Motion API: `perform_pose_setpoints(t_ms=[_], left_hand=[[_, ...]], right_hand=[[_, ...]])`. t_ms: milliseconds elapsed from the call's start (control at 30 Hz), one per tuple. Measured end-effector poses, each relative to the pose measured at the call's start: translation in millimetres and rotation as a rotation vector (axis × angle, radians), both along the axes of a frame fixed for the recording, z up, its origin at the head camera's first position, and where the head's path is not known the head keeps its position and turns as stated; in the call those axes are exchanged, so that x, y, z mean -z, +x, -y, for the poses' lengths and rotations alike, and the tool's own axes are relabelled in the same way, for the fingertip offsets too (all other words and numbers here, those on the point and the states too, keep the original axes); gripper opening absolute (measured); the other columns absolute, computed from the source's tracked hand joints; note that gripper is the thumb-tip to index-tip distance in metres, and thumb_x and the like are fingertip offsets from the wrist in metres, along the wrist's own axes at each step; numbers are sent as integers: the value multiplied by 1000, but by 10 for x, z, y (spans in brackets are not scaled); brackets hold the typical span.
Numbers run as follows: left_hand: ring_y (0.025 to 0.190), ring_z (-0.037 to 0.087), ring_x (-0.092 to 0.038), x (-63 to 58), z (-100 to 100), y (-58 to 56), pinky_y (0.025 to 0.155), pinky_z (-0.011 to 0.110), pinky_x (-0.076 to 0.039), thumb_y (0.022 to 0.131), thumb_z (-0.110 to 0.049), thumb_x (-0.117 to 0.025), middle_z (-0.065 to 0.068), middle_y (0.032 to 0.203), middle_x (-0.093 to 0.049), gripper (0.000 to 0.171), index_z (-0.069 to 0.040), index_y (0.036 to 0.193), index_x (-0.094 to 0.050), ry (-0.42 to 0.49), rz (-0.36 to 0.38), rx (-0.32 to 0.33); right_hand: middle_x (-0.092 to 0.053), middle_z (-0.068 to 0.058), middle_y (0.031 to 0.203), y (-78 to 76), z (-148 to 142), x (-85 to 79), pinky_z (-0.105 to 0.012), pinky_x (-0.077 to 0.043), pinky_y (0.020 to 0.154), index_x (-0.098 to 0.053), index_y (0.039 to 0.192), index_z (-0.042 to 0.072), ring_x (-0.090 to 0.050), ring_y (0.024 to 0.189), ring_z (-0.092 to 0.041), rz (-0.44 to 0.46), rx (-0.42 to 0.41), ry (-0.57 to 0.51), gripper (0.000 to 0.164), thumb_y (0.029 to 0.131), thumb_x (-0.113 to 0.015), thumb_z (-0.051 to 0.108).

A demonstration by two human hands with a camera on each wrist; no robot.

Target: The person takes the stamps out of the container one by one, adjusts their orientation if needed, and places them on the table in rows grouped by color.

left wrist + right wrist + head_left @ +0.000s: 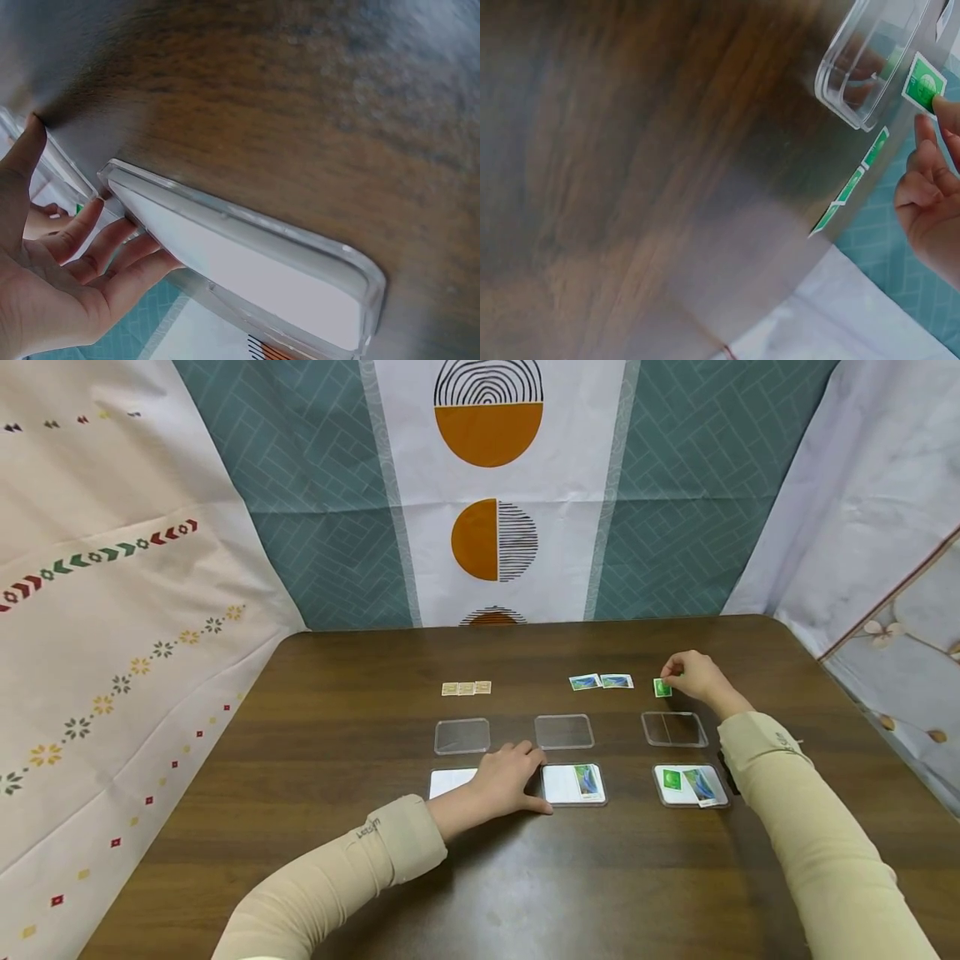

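My right hand (696,677) pinches a small green stamp (924,84) between thumb and finger. More green stamps (850,185) lie in a row beside it, hidden behind the hand in the head view. My left hand (501,778) spreads at the left end of the middle clear case (558,785), thumb tip at its front edge and fingertips by its back-left corner. That case has a white insert and one landscape stamp (589,781) on its right. The hand partly covers the left case (450,782), whose visible part is plain white.
The right case (684,795) bears a green stamp (672,780) and a tilted landscape stamp (701,786). Three clear lids stand behind the cases: left (462,737), middle (564,732), right (673,729). Farther back lie beige stamps (467,688) and two landscape stamps (617,681).
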State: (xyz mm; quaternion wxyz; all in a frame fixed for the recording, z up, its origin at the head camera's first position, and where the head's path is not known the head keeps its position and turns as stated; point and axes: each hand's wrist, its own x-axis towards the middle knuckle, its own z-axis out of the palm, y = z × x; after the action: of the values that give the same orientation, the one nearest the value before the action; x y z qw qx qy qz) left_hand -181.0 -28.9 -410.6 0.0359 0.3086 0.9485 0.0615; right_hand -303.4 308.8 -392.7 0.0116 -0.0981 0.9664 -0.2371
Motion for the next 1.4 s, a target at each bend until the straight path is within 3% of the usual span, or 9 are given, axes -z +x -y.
perform_pose_setpoints(t_ms=[267,600,900,1400], left_hand=[[96,20,-59,-5,11,1,72,37,-52,68,-59,-74,0,111,-60,67,-17,118,-59,-9,-11,2],[95,20,-60,-6,1,-7,70,36,-52,68,-59,-74,-1,109,-60,66,-17,117,-60,-9,-22,13],[95,21,-60,1,6,2,71,36,-52,68,-58,-75,0,108,-60,65,-17,115,-60,-1,-25,7],[92,20,-60,-24,13,6,69,35,-52,68,-58,-74,0,107,-60,65,-17,115,-60,-11,-21,11]], right_hand=[[-62,-18,78,-57,-8,34,-47,-41,71,-60,83,-5,-54,75,-33,-3,62,16,11,84,-59,6],[-59,-24,89,-91,-25,50,-52,-41,74,-58,86,-4,-53,82,-40,22,138,49,12,85,-56,8],[-59,-24,89,-139,-8,59,-47,-42,68,-59,87,-4,-52,82,-38,50,215,36,14,84,-56,9],[-58,-27,94,-161,-8,58,-44,-41,65,-59,88,-4,-51,81,-40,77,237,33,15,84,-56,10]])
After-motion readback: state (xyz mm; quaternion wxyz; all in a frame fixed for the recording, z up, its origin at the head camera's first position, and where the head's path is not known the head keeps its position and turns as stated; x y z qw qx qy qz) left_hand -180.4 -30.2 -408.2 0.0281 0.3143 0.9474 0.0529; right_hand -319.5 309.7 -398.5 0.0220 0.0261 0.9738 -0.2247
